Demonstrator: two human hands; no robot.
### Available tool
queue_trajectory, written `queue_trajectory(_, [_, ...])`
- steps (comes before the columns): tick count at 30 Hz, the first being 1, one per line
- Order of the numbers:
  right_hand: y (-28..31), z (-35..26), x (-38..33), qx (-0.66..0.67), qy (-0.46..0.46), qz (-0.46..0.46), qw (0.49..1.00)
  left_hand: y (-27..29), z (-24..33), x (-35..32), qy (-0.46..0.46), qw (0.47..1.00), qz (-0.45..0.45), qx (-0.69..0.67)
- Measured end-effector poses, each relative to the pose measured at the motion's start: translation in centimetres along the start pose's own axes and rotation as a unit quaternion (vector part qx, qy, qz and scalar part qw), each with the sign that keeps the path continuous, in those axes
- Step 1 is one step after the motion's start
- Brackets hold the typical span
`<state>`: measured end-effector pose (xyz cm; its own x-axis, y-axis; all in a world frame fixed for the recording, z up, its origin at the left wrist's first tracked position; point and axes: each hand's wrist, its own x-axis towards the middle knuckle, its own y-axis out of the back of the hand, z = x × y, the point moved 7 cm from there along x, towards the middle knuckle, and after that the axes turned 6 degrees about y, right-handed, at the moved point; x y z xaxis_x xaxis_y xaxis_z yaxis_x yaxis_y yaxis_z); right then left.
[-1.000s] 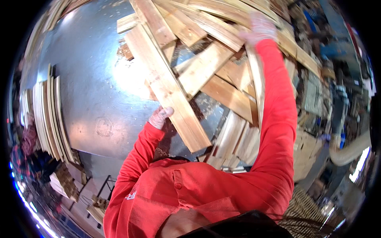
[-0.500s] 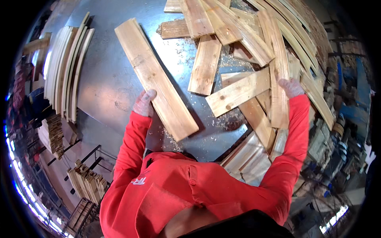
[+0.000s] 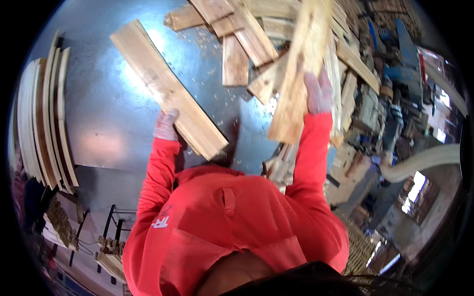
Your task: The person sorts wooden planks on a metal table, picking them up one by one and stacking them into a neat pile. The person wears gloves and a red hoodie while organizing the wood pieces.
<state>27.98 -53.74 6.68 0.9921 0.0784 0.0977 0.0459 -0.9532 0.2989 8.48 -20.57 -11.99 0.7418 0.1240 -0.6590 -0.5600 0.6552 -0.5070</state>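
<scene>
The left hand (image 3: 165, 126) was clamped on one long plank (image 3: 168, 89). The right hand (image 3: 318, 93) was clamped on a second plank (image 3: 296, 84), lifted above the counter (image 3: 108, 123), with roughly ten loose boards (image 3: 234, 59) lying between the grips.

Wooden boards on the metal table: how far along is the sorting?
Done: a row of boards stands stacked at the table's left edge. In hand: the left hand grips a long plank, and the right hand lifts another board. Left: a loose heap remains.

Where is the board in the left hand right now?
Head view, left of centre: the long board lies diagonally on the metal table, the left hand gripping its near edge.
</scene>
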Motion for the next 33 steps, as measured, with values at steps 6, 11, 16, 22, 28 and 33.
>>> queue_trajectory(6, [-14.1, 0.7, -0.2, 0.014, -0.067, -0.118, 0.991, 6.9, -0.6, 3.6, -0.095, 0.994, 0.051, 0.000])
queue_trajectory(11, [-26.5, 0.5, -4.9, -0.224, -0.126, -0.213, 0.942, 0.9, 1.8, 1.6, 0.016, 0.994, 0.006, -0.105])
queue_trajectory(16, [-26.6, -3.2, 7.9, -0.459, 0.105, -0.053, 0.881, 2.8, 2.1, 2.7, -0.020, 0.996, 0.082, 0.030])
queue_trajectory(22, [-27.5, 4.2, 14.8, -0.623, 0.077, -0.124, 0.769, 1.7, 2.7, 1.9, -0.005, 0.998, 0.052, 0.020])
queue_trajectory(28, [-22.5, 3.3, 7.7, 0.250, -0.288, -0.297, 0.875, 2.3, 3.6, 1.5, 0.014, 0.995, 0.056, 0.079])
queue_trajectory(33, [-24.4, 3.9, -6.0, 0.583, -0.386, -0.306, 0.646, 3.8, 2.2, 4.5, -0.087, 0.992, 0.043, 0.078])
